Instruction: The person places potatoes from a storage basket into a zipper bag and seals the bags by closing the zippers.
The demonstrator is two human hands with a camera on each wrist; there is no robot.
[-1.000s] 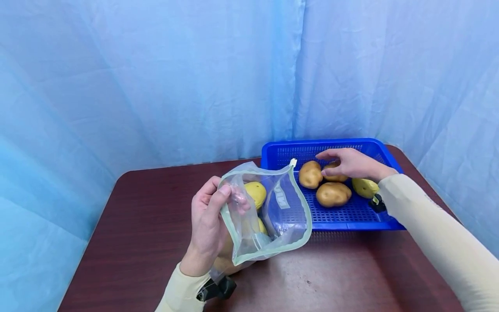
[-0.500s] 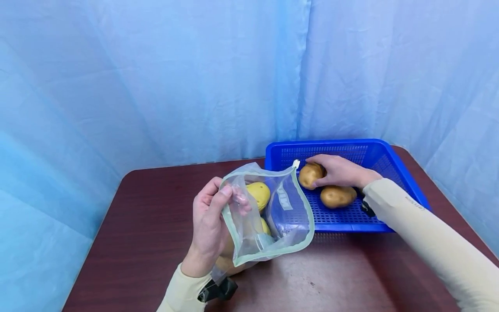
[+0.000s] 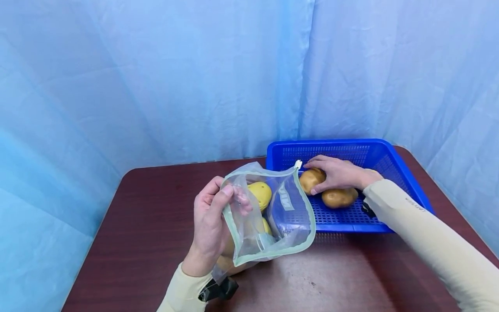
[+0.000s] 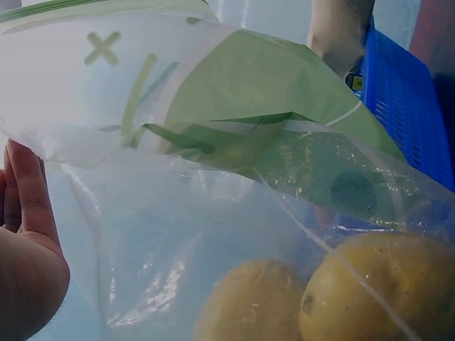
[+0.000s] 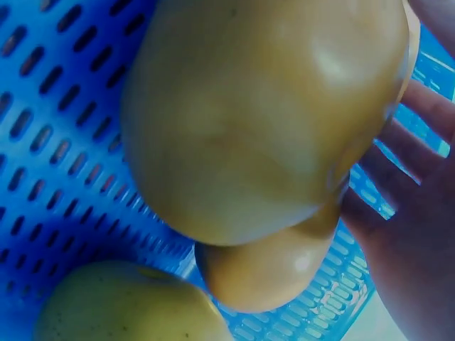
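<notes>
Here, right hand [image 3: 339, 173] closed around potato [image 3: 311, 179] by basket [image 3: 405, 173] edge; left hand [image 3: 210, 225] pinching bag [image 3: 273, 216] rim.

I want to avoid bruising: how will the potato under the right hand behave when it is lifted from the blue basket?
The potato looks rounded and smooth, so it may roll if nudged. It seems solid and stiff, probably heavy for its size. The right hand curls over it, which should steady it in the blue basket.

We seem to be in a staged recording booth: wrinkled blue curtains [image 3: 195, 78] hang close beyond our hands, enclosing a dark red table [image 3: 148, 225] under them on all sides.
</notes>
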